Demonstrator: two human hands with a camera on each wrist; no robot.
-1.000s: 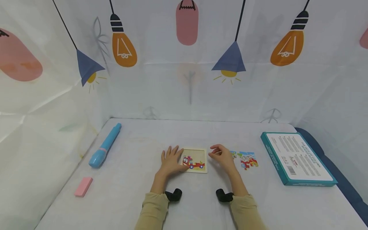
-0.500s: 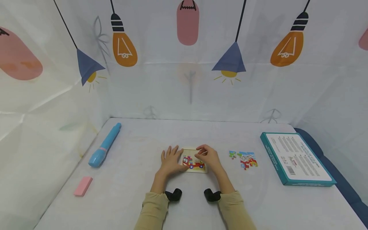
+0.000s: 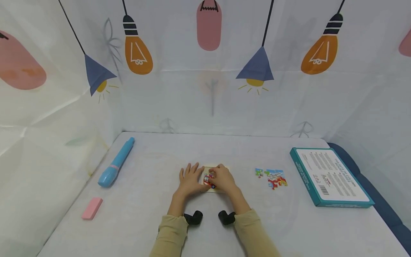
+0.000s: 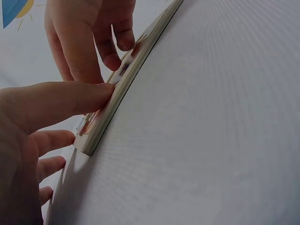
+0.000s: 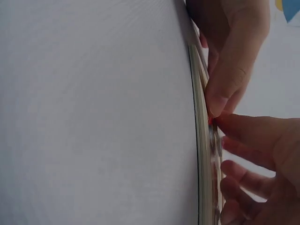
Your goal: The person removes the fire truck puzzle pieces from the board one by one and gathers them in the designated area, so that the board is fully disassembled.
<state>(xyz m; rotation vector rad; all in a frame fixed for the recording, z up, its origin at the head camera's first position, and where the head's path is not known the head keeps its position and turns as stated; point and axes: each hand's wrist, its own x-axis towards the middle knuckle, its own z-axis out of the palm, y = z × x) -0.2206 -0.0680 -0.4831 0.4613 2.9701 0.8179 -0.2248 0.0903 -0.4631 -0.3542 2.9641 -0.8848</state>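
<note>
A small wooden puzzle board lies on the white table with part of a red truck picture in it. My left hand spreads straight fingers along its left side; the left thumb rests on the near edge. Over the board's right half, my right hand bends its fingers down and pinches a puzzle piece, mostly hidden; a bit of red shows by the thumb in the right wrist view. Loose puzzle pieces lie right of the board, beside a smaller piece.
A teal box with a white printed label lies at the right. On the left are a blue toy microphone and a pink block. A white printed sheet hangs behind the table.
My right hand has moved left from beside the loose pieces onto the board, carrying a piece between its fingers. The left hand has stayed at the board's left side.
</note>
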